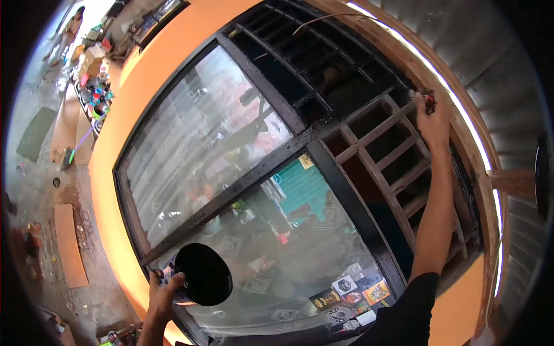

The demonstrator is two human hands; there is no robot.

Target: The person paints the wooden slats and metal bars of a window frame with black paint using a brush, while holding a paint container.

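My left hand (162,291) grips the side of a round can of black paint (203,274), its mouth turned up toward me in front of the lower glass pane. Stretched out to the upper right, my right hand (431,120) is closed around a small paintbrush (426,100), partly hidden by the fingers and smeared with dark paint. The brush is at the top edge of a wooden window lattice (385,151). This lattice is dull brown-grey, while the neighbouring lattice (300,75) is glossy black.
Two large glass panes (208,144) sit in a dark frame within an orange wall (107,184). Stickers (346,297) cover a lower pane corner. Corrugated metal sheets (519,69) and a wooden beam (519,183) lie close on the right. A broom (70,154) and clutter are at far left.
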